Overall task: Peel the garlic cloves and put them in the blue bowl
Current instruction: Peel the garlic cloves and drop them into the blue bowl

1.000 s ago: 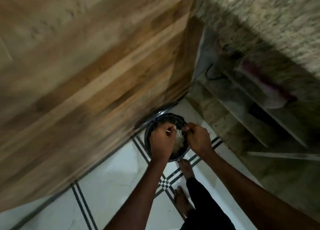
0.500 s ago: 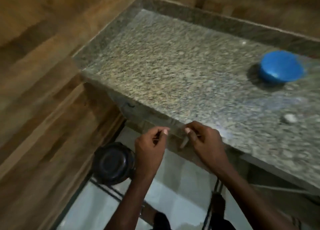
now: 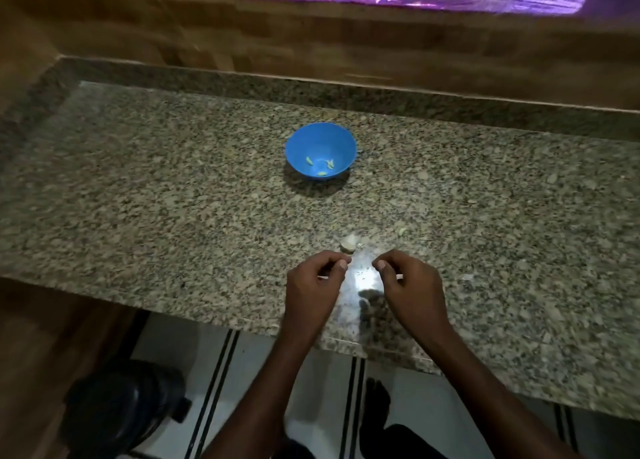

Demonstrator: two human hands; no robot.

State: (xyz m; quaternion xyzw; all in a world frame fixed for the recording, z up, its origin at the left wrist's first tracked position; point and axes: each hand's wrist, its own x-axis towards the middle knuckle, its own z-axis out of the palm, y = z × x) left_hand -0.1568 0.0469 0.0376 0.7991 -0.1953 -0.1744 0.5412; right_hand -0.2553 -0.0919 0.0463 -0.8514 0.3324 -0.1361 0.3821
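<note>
The blue bowl [image 3: 320,136] stands in the middle of the granite counter [image 3: 173,188] with three peeled garlic cloves [image 3: 322,167] inside. An unpeeled piece of garlic [image 3: 348,243] lies near the front edge, and a single pale clove [image 3: 401,231] lies just to its right. My left hand [image 3: 313,285] and my right hand [image 3: 408,285] hover side by side just in front of the garlic piece. Both have their fingers curled in, thumb tips near the forefingers. I see nothing held in either.
A black bin [image 3: 121,406] stands on the tiled floor [image 3: 263,354] under the counter's left front. Small scraps of garlic skin [image 3: 467,277] lie on the counter to the right. A wooden wall [image 3: 346,50] backs the counter.
The view swung up from the black bin on the floor to the counter. Both hands rose from over the bin to the counter's front edge, close to the garlic.
</note>
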